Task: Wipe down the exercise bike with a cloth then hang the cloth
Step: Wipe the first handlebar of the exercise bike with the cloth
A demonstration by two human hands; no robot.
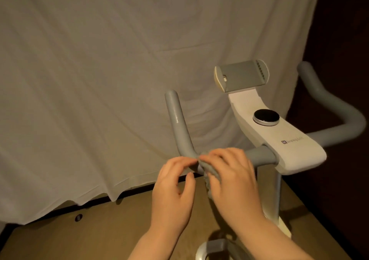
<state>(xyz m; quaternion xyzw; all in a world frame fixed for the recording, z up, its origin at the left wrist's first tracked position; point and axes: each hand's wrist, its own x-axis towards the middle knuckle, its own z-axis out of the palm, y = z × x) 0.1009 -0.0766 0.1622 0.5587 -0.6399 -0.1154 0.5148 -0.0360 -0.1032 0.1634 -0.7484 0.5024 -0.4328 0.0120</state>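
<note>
The exercise bike's white console (287,152) carries a round black knob (266,116) and a grey phone holder (241,76). Grey handlebars run both ways: the left bar (176,120) rises ahead of me, the right bar (335,110) curves off to the right edge. A small grey cloth (209,172) is bunched at the bend of the left bar. My right hand (231,182) grips the cloth against the bar. My left hand (174,188) pinches the cloth's left edge with thumb and fingertips. Most of the cloth is hidden under my right hand.
A pale wrinkled sheet (99,80) hangs as a backdrop behind the bike. Brown flooring (89,237) lies below, with a small dark hole (78,217) at the left. The bike's post (273,195) and lower frame (215,249) stand under my right arm.
</note>
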